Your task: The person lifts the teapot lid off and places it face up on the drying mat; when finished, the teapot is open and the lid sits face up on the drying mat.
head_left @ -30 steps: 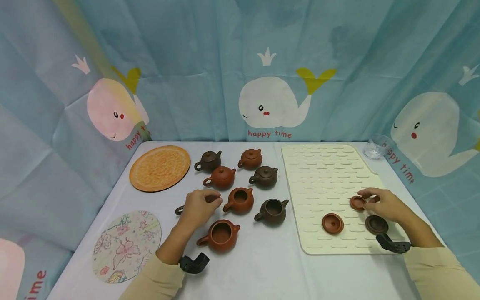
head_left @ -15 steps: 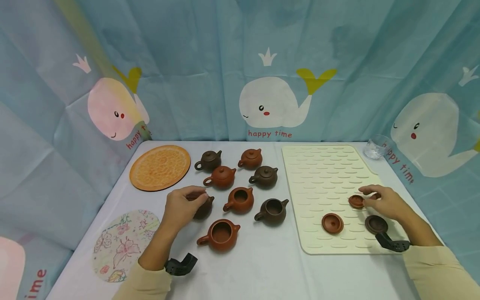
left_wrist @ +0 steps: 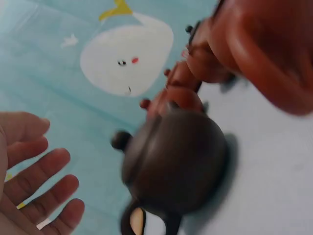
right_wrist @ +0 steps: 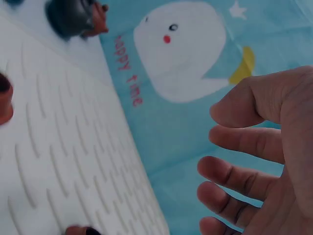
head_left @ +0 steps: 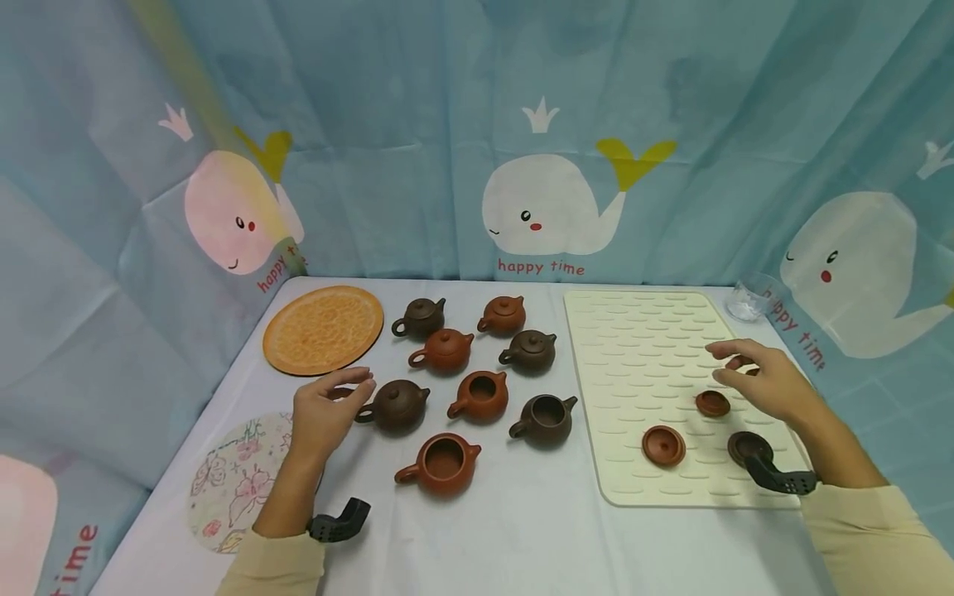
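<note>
My left hand (head_left: 319,420) is held to the left of a dark brown lidded teapot (head_left: 399,407), fingers loosely bent with nothing in them. In the left wrist view that teapot (left_wrist: 176,161) sits upright, apart from the fingertips (left_wrist: 58,159). Over the cream ribbed mat (head_left: 633,356) hovers my right hand (head_left: 771,387), thumb and fingers spread apart and holding nothing. Just below its fingers lies a small reddish lid (head_left: 713,404). Another reddish lid (head_left: 663,446) and a dark lid (head_left: 744,444), partly behind the wrist camera, also lie on the mat. A brown bit shows behind the right fingers.
Lidless teapots stand mid-table: two reddish ones (head_left: 445,465) (head_left: 480,397) and a dark one (head_left: 546,420). Several lidded teapots (head_left: 447,351) are grouped behind them. An orange round mat (head_left: 324,331) and a flowered round mat (head_left: 242,484) lie left. A clear cup (head_left: 748,300) stands back right.
My left hand has moved left, away from the dark teapot, which now shows with its lid on. My right hand has risen off the reddish lid, its fingers spreading.
</note>
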`<control>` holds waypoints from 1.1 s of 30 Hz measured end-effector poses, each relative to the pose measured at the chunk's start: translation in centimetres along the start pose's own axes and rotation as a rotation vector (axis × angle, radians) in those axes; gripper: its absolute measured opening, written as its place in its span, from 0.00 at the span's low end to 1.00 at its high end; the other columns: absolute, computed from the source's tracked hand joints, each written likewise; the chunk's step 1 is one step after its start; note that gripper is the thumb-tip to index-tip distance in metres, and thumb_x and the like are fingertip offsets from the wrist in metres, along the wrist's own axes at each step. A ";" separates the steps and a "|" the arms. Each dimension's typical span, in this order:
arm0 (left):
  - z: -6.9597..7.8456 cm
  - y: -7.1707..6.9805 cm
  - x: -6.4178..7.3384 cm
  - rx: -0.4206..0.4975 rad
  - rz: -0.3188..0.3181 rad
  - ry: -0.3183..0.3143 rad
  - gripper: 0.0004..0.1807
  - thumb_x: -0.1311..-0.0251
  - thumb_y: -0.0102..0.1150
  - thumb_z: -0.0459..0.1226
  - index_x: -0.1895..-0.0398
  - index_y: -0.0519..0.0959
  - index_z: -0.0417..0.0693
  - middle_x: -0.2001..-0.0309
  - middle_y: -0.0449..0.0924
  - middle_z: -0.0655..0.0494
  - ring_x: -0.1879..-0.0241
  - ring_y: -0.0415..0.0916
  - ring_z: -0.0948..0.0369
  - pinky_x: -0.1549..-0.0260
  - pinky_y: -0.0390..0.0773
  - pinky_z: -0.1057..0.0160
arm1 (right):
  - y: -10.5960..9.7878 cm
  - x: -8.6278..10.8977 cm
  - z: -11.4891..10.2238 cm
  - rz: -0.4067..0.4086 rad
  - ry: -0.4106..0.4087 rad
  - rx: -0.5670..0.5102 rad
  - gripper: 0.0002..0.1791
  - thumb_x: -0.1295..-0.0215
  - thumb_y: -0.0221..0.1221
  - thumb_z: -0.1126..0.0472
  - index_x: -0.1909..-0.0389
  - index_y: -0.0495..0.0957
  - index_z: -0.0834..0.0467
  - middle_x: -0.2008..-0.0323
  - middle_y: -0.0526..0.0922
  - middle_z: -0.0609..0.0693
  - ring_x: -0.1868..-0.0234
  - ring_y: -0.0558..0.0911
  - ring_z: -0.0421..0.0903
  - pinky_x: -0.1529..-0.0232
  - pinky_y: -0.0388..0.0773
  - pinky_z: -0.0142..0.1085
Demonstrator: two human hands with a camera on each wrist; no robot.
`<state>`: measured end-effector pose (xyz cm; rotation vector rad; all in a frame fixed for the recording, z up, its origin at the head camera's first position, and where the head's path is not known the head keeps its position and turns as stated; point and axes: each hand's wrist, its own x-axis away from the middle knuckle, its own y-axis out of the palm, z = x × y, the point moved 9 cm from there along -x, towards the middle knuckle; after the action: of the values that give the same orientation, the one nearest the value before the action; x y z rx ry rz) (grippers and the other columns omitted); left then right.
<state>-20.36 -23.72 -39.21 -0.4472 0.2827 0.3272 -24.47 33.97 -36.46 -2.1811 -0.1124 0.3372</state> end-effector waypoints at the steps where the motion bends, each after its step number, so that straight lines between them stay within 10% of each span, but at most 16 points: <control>1: -0.1 0.0 0.1 0.013 -0.003 -0.005 0.09 0.42 0.66 0.31 0.58 0.85 0.37 0.60 0.85 0.50 0.63 0.78 0.64 0.63 0.75 0.69 | -0.1 -0.1 -0.5 0.002 -0.006 -0.010 0.17 0.35 0.60 0.63 0.46 0.77 0.62 0.53 0.79 0.55 0.63 0.73 0.36 0.64 0.70 0.31; 5: 0.1 -0.2 0.4 0.047 -0.021 -0.025 0.09 0.41 0.64 0.29 0.57 0.84 0.35 0.58 0.84 0.46 0.61 0.77 0.63 0.63 0.74 0.70 | -0.2 -0.4 -2.5 -0.003 -0.028 -0.043 0.18 0.34 0.60 0.62 0.45 0.77 0.60 0.54 0.78 0.49 0.62 0.72 0.36 0.64 0.69 0.27; 12: -4.2 0.5 0.0 0.150 -0.038 -0.016 0.10 0.42 0.65 0.28 0.57 0.84 0.37 0.57 0.84 0.47 0.60 0.79 0.55 0.66 0.76 0.69 | 0.0 -0.9 -5.6 -0.018 -0.107 -0.179 0.18 0.34 0.60 0.66 0.44 0.76 0.61 0.53 0.77 0.39 0.61 0.75 0.40 0.67 0.72 0.29; 33: -8.8 1.3 0.9 0.287 -0.181 -0.139 0.15 0.44 0.68 0.32 0.56 0.83 0.31 0.59 0.83 0.43 0.61 0.82 0.61 0.60 0.78 0.66 | 1.1 -3.0 -14.4 -0.140 -0.267 -0.352 0.18 0.33 0.57 0.70 0.43 0.76 0.60 0.51 0.76 0.51 0.59 0.77 0.47 0.61 0.75 0.32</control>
<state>-21.74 -26.47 -47.57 -0.1640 0.1489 0.1362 -23.39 21.50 -28.71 -2.4464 -0.5038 0.5624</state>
